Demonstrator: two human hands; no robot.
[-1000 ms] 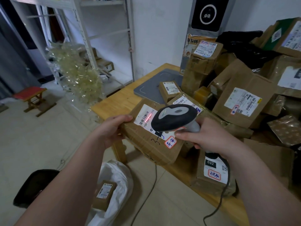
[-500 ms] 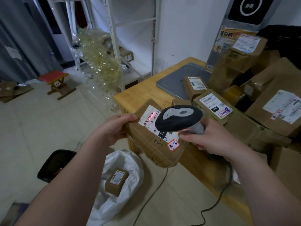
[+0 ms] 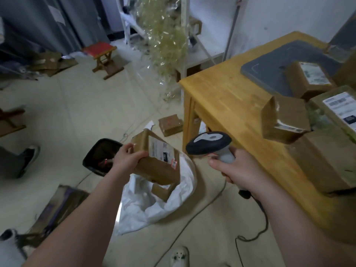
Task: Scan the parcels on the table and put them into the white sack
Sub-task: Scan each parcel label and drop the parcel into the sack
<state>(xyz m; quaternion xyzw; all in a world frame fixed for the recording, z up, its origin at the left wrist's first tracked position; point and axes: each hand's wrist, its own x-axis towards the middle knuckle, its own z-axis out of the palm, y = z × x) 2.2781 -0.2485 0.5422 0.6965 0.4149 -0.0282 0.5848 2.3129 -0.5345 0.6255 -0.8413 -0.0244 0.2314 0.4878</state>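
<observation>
**A:** Which parcel have you got?

**B:** A brown carton [image 3: 158, 166] with a white label, in my left hand [image 3: 128, 158]. My fingers curl over its upper edge. It hangs tilted, one corner down, just above the mouth of the white sack [image 3: 152, 209] on the floor.

**A:** Anything in the sack?

**B:** One smaller brown parcel [image 3: 161, 191], right under the carton I'm holding. The picture smears there, so I can't tell whether the two touch.

**A:** And your right hand?

**B:** My right hand [image 3: 237, 170] is wrapped round the grey handle of the scanner [image 3: 209, 144]. Its black head faces left toward the carton, with a gap between them. A dark cable [image 3: 266, 218] drops from under my wrist to the floor.

**A:** The table?

**B:** The wooden table [image 3: 227, 97] is on my right. More labelled parcels [image 3: 285, 120] are piled along its right side, and a grey pad [image 3: 269, 70] lies near the back. A black bin [image 3: 102, 157] sits on the floor just beyond my left hand, and a small box [image 3: 170, 124] lies by the table leg.
</observation>
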